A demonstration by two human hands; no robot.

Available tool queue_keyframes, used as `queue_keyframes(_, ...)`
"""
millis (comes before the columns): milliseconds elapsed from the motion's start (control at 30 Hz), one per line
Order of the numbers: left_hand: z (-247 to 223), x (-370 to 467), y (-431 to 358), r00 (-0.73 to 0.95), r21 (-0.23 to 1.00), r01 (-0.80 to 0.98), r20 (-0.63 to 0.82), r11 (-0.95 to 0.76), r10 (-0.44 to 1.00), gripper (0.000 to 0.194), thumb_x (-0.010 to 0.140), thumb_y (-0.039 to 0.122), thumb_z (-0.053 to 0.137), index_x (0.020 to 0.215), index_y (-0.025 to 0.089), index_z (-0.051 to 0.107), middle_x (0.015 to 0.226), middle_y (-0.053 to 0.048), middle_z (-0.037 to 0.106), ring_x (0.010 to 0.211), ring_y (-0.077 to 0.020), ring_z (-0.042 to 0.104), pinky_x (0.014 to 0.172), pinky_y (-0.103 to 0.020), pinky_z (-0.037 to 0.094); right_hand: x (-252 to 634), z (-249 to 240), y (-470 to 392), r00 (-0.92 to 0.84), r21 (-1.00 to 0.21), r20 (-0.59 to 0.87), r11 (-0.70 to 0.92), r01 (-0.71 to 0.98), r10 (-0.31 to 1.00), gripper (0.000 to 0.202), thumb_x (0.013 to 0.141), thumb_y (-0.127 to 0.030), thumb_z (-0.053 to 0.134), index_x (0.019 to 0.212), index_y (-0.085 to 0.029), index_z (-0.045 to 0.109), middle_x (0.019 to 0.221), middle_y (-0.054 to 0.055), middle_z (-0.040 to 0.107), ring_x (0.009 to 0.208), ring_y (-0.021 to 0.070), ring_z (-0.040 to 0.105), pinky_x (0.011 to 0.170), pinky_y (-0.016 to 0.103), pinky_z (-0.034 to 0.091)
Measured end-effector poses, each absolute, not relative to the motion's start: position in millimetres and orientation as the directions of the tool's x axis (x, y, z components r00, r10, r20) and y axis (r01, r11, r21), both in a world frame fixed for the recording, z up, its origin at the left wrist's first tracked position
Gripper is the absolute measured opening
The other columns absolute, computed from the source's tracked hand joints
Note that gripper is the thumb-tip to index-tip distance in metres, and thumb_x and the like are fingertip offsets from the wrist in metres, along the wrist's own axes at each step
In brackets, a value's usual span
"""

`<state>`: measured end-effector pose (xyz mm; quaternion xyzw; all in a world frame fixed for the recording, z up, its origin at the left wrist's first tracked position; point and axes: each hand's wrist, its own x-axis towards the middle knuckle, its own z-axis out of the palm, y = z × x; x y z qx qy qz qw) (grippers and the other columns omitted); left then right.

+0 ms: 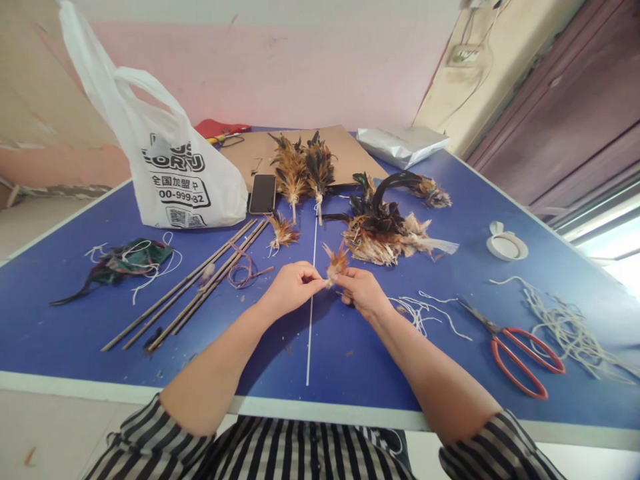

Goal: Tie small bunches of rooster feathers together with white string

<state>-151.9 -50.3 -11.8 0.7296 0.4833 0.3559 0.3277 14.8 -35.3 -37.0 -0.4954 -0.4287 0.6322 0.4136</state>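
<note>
A small bunch of brown feathers [337, 262] stands upright between my hands, over the middle of the blue table. My right hand [364, 291] pinches its base from the right. My left hand [296, 288] is closed at the lower left of the bunch, its thumb and forefinger pressed together; what they hold is too small to make out. Just beyond lies another small feather bunch [283, 233]. Two larger tied bunches, one brown [291, 175] and one darker [319, 167], lie farther back. A loose feather pile [383, 230] is behind my right hand.
Thin sticks [187, 287] and a dark green feather bundle [135, 259] lie left. A white plastic bag [180, 160] and phone [263, 194] stand behind. Red-handled scissors [520, 347], white strings [570, 330] and a tape roll [507, 245] are right.
</note>
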Motion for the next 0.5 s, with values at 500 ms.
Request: queue_keyframes(500, -31.6, -140.5, -46.9, 0.352, 0.983, 0.018, -0.177, 0.182, 0.919, 0.027, 0.071, 0.035, 0.06, 0.074, 0.008, 0.064, 0.067, -0.008, 0.065, 0.054, -0.009, 0.057, 0.05, -0.02, 0.045, 24.7, -31.4, -31.6, -0.31, -0.929, -0.292, -0.191, 0.317, 0.905, 0.02, 0.068, -0.033, 0.055, 0.057, -0.016, 0.057, 0.037, -0.007, 0.037, 0.029, 0.0046, 0.029, 0.032, 0.019, 0.024)
